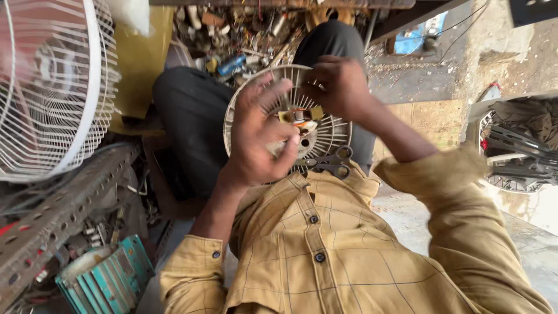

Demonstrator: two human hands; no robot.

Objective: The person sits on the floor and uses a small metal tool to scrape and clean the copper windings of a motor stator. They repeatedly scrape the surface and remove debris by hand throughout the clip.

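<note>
Cluttered repair floor surrounding worker. Left hand (258, 136) gripping round ribbed housing (325, 136), fingers curled; right hand (340, 87) pinching rim. Scissors (331, 163) lying unused; central winding (299, 116) remaining exposed.

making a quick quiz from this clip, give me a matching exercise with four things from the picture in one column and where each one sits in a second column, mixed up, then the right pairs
Things
1. white wire fan guard
2. scissors
3. teal ribbed motor housing
4. round slotted white fan part

Places
A. bottom left, among the scrap
B. held between the left hand and the right hand
C. far left, upper part of the view
D. on the lap, just below the hands

Pairs: 1-C, 2-D, 3-A, 4-B
</note>
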